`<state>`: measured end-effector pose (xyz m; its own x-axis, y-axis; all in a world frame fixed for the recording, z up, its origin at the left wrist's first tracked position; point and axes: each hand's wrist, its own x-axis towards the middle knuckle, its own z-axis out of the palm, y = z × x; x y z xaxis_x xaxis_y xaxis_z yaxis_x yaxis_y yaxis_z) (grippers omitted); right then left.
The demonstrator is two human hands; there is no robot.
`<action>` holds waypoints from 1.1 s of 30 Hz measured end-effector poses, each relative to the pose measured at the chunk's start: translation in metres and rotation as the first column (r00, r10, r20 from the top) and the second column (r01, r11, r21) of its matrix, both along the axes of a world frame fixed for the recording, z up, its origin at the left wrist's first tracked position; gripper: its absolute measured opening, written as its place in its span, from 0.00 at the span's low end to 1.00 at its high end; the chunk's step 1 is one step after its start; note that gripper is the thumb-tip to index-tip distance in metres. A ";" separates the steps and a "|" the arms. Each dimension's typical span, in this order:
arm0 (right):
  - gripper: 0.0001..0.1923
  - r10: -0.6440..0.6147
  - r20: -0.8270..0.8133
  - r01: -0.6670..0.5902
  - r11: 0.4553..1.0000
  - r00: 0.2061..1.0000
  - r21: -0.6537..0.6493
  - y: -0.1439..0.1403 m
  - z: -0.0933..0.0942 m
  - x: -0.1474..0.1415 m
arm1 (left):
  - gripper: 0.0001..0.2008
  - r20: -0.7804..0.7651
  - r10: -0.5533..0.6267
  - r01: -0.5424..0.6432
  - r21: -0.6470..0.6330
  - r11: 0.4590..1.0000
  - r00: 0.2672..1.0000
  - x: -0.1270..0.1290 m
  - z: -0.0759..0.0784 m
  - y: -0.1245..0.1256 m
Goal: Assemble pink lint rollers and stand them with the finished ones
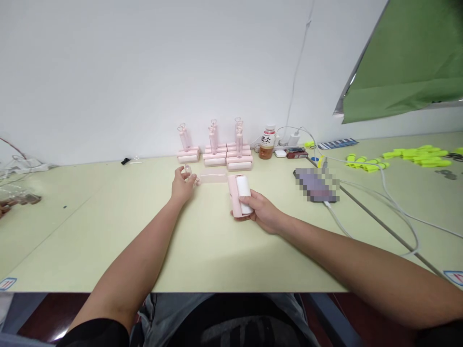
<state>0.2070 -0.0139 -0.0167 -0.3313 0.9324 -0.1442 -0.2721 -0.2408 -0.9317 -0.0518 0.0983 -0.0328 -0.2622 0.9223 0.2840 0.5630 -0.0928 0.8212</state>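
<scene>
My left hand [182, 188] is closed around a small clear pinkish handle-like piece [188, 170], partly covered by the fingers. Beside it on the table lies a flat translucent pink cover [213, 175]. In my right hand [263, 211] is a pink lint roller [235, 198] with a white roll [243, 188] showing, the thumb resting on the roll. Beyond both hands, several pink-and-white lint rollers [239, 166] lie in groups near the wall, and clear pink handles with loops [213, 140] stand upright on them.
An amber bottle [266, 144] stands right of the rollers, near a white charger [293, 139]. A phone [314, 185] lies on the right with a white cable [340, 221]. Neon yellow pieces [419, 155] lie farther right. At the far left edge part of another person's hand [4, 208] shows.
</scene>
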 end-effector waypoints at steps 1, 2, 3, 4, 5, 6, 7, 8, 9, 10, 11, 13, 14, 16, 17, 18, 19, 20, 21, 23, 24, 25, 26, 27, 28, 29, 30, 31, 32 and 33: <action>0.13 -0.010 -0.021 0.010 1.000 1.000 -0.003 0.001 0.000 0.000 | 0.25 -0.022 0.009 -0.009 0.012 1.000 1.000 0.000 0.001 0.000; 0.14 -0.021 -0.041 0.021 1.000 0.999 -0.006 0.001 -0.001 0.001 | 0.22 -0.039 0.018 -0.017 0.023 1.000 0.999 0.000 0.003 -0.001; 0.14 -0.034 -0.061 0.033 0.999 0.998 -0.006 0.002 -0.001 0.001 | 0.19 -0.048 0.027 -0.026 0.034 0.999 0.998 0.000 0.005 -0.002; 0.14 -0.045 -0.081 0.045 0.999 0.996 -0.003 0.003 -0.002 0.002 | 0.16 -0.054 0.038 -0.036 0.047 0.998 0.998 0.001 0.007 -0.003; 0.14 -0.055 -0.097 0.055 0.998 0.994 -0.001 0.004 -0.002 0.003 | 0.14 -0.061 0.051 -0.048 0.063 0.997 0.997 0.001 0.010 -0.005; 0.15 -0.065 -0.109 0.065 0.998 0.992 0.001 0.004 -0.001 0.003 | 0.12 -0.071 0.061 -0.055 0.084 0.995 0.996 0.003 0.014 -0.008; 0.15 -0.073 -0.120 0.074 0.997 0.990 0.004 0.005 -0.001 0.004 | 0.11 -0.083 0.060 -0.051 0.109 0.993 0.995 0.005 0.017 -0.011; 0.15 -0.082 -0.131 0.083 0.997 0.988 0.006 0.005 -0.001 0.004 | 0.11 -0.097 0.042 -0.029 0.135 0.990 0.994 0.008 0.021 -0.016; 0.15 -0.091 -0.141 0.093 0.996 0.986 0.008 0.006 0.000 0.005 | 0.10 -0.111 0.002 0.016 0.159 0.987 0.994 0.012 0.024 -0.022; 0.15 -0.100 -0.152 0.102 0.995 0.983 0.006 0.006 0.000 0.005 | 0.10 -0.129 -0.061 0.083 0.173 0.981 0.990 0.017 0.027 -0.029; 0.15 -0.108 -0.163 0.109 0.994 0.981 0.002 0.006 0.001 0.005 | 0.10 -0.153 -0.141 0.168 0.176 0.970 0.978 0.022 0.030 -0.037; 0.15 -0.115 -0.181 0.115 0.993 0.977 -0.012 0.006 0.002 0.005 | 0.09 -0.224 -0.311 0.345 0.134 0.929 0.924 0.033 0.035 -0.052; 0.15 -0.117 -0.189 0.116 0.993 0.975 -0.018 0.006 0.002 0.005 | 0.10 -0.272 -0.382 0.421 0.097 0.902 0.883 0.038 0.037 -0.060; 0.15 -0.118 -0.201 0.116 0.993 0.973 -0.024 0.005 0.003 0.005 | 0.11 -0.366 -0.491 0.536 0.026 0.844 0.790 0.046 0.041 -0.073; 0.15 -0.119 -0.203 0.116 0.993 0.972 -0.023 0.005 0.003 0.005 | 0.12 -0.402 -0.529 0.580 0.007 0.814 0.748 0.049 0.043 -0.077; 0.15 -0.119 -0.202 0.116 0.993 0.972 -0.023 0.005 0.003 0.005 | 0.12 -0.429 -0.558 0.618 -0.001 0.787 0.710 0.051 0.044 -0.081; 0.15 -0.118 -0.197 0.116 0.993 0.973 -0.021 0.005 0.003 0.005 | 0.13 -0.450 -0.578 0.648 0.001 0.762 0.680 0.052 0.045 -0.083; 0.15 -0.116 -0.190 0.115 0.993 0.975 -0.018 0.004 0.003 0.005 | 0.14 -0.467 -0.591 0.672 0.008 0.741 0.657 0.053 0.046 -0.085; 0.15 -0.113 -0.181 0.112 0.994 0.977 -0.014 0.004 0.003 0.005 | 0.15 -0.483 -0.597 0.688 0.016 0.725 0.641 0.053 0.046 -0.086; 0.15 -0.107 -0.163 0.108 0.994 0.981 -0.001 0.004 0.003 0.004 | 0.15 -0.512 -0.591 0.702 0.034 0.711 0.624 0.053 0.045 -0.085; 0.16 -0.105 -0.155 0.107 0.994 0.982 0.006 0.004 0.002 0.004 | 0.15 -0.525 -0.583 0.704 0.045 0.708 0.620 0.053 0.044 -0.085; 0.16 -0.103 -0.150 0.106 0.994 0.983 0.013 0.005 0.002 0.004 | 0.15 -0.535 -0.577 0.707 0.056 0.705 0.617 0.053 0.044 -0.084; 0.17 -0.102 -0.146 0.106 0.994 0.984 0.020 0.005 0.001 0.004 | 0.15 -0.542 -0.574 0.712 0.064 0.700 0.614 0.053 0.043 -0.084; 0.17 -0.097 -0.144 0.102 0.994 0.985 0.029 0.005 0.000 0.004 | 0.15 -0.546 -0.577 0.718 0.068 0.693 0.608 0.053 0.043 -0.084; 0.17 -0.090 -0.142 0.096 0.995 0.986 0.039 0.005 -0.001 0.003 | 0.15 -0.547 -0.583 0.725 0.067 0.685 0.601 0.054 0.042 -0.083; 0.18 -0.082 -0.140 0.090 0.995 0.987 0.052 0.006 -0.002 0.003 | 0.15 -0.548 -0.588 0.730 0.063 0.680 0.595 0.054 0.042 -0.083; 0.18 -0.076 -0.138 0.086 0.994 0.988 0.065 0.006 -0.003 0.003 | 0.15 -0.547 -0.592 0.733 0.058 0.678 0.592 0.054 0.042 -0.083; 0.18 -0.073 -0.133 0.084 0.994 0.988 0.076 0.006 -0.003 0.004 | 0.15 -0.545 -0.595 0.732 0.051 0.679 0.590 0.054 0.042 -0.084; 0.19 -0.075 -0.126 0.086 0.993 0.989 0.086 0.006 -0.004 0.004 | 0.16 -0.541 -0.599 0.730 0.041 0.682 0.590 0.054 0.043 -0.084; 0.20 -0.080 -0.117 0.091 0.991 0.990 0.093 0.006 -0.004 0.004 | 0.16 -0.538 -0.604 0.728 0.026 0.685 0.588 0.054 0.043 -0.084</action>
<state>0.2106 -0.0076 -0.0212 -0.2585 0.9659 -0.0168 -0.3927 -0.1210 -0.9117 0.0025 0.0141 0.0100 0.6173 0.6747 0.4047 0.5529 -0.7380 0.3870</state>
